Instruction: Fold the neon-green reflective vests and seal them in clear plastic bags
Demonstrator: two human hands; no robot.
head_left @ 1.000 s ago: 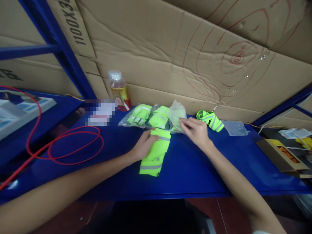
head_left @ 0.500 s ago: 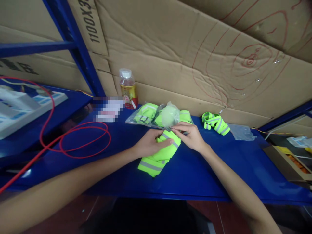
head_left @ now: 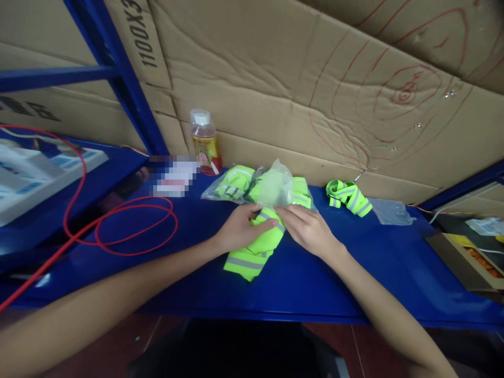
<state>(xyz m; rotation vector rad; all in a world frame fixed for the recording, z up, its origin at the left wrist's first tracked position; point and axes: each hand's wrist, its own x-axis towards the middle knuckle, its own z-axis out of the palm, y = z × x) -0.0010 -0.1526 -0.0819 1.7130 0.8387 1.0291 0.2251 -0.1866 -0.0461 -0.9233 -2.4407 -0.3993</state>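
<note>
Since half a second ago the two hands have drawn closer together, and the clear bag (head_left: 275, 185) stands higher above them. The left hand (head_left: 238, 232) is closed around the upper end of the folded green vest (head_left: 255, 247), thumb on top; the vest's lower end rests on the blue bench (head_left: 354, 273). The right hand (head_left: 309, 230) is partly curled, fingertips touching the vest's top and the bag's mouth (whether it pinches the film cannot be told). Further observations, left to right: a red cable (head_left: 129, 226) coiled on the bench; a bottle (head_left: 205, 143) upright against the cardboard; bagged vests (head_left: 232, 185) just behind the hands; a loose rolled vest (head_left: 348, 197); an empty bag (head_left: 391, 211).
</note>
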